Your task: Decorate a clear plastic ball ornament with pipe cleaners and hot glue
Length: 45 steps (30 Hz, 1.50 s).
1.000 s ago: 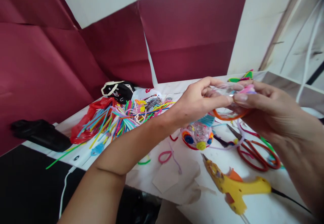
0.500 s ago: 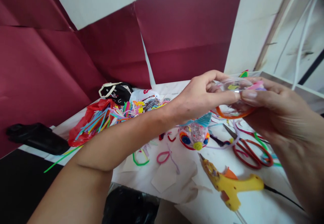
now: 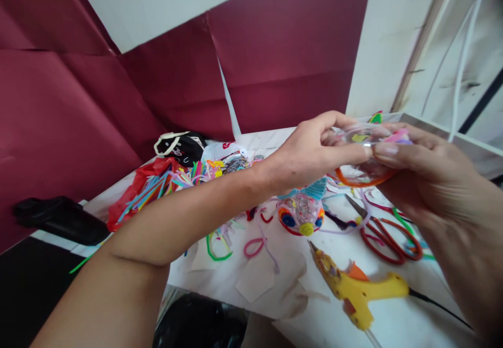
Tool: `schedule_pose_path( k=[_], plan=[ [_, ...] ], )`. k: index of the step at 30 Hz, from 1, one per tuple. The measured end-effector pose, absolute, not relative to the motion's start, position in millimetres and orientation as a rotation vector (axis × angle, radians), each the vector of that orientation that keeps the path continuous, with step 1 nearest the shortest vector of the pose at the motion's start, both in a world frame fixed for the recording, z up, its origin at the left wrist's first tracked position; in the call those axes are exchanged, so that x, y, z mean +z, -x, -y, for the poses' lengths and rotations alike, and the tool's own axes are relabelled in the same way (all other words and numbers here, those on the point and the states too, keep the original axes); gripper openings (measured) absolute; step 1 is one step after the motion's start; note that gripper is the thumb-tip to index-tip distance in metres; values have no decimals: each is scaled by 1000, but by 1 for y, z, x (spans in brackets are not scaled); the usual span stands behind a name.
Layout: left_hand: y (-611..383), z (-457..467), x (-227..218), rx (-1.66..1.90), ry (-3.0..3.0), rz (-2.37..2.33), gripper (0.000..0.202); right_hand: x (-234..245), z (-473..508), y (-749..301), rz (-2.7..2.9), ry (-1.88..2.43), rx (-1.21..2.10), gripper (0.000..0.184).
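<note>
Both my hands grip a clear plastic bowl-shaped piece (image 3: 363, 167) with an orange pipe-cleaner rim and bits of pink and yellow on it. My left hand (image 3: 314, 146) holds its left side, thumb laid across the front. On the right side, my right hand (image 3: 422, 164) pinches it, its thumb tip close to the left thumb. The far fingers are partly hidden behind the plastic. Below, on the table, sits a clear craft figure (image 3: 302, 209) with blue-and-orange eyes, a yellow nose and a light blue top.
A yellow glue gun (image 3: 359, 290) lies at the front, nozzle toward the figure. Red-handled scissors (image 3: 387, 238) lie right of the figure. Pipe cleaners (image 3: 151, 193) spill from a red plastic bag (image 3: 128, 196). A black pouch (image 3: 183, 149) and a black cylindrical object (image 3: 58, 219) stand at left.
The view has shifted very slightly. Both hands keep the same hold on the clear plastic piece, and the things on the table lie as before.
</note>
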<state>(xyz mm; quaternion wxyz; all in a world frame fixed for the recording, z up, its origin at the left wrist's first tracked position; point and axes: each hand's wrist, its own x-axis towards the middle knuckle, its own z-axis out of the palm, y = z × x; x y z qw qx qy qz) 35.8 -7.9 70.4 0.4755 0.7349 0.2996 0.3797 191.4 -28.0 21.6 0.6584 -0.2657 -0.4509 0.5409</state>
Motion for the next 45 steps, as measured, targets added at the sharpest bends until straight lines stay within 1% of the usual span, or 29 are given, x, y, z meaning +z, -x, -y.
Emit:
schedule_pose_path(
  k=[17, 24, 33, 38, 42, 45],
  plan=[
    [-32, 8, 72, 900, -1788, -733, 21, 20, 31, -187, 950, 648, 1193, 17],
    [-29, 9, 71, 873, -1827, -748, 17, 14, 26, -186, 958, 688, 1181, 20],
    [-22, -7, 60, 774, -1911, -712, 26, 7, 19, -188, 954, 677, 1164, 32],
    [-19, -14, 55, 757, -1955, -657, 24, 8, 18, -185, 927, 724, 1167, 34],
    [-18, -16, 54, 754, -1955, -616, 21, 9, 20, -180, 894, 770, 1160, 41],
    [-15, -15, 57, 729, -1960, -596, 24, 11, 21, -179, 888, 785, 1154, 43]
  ],
)
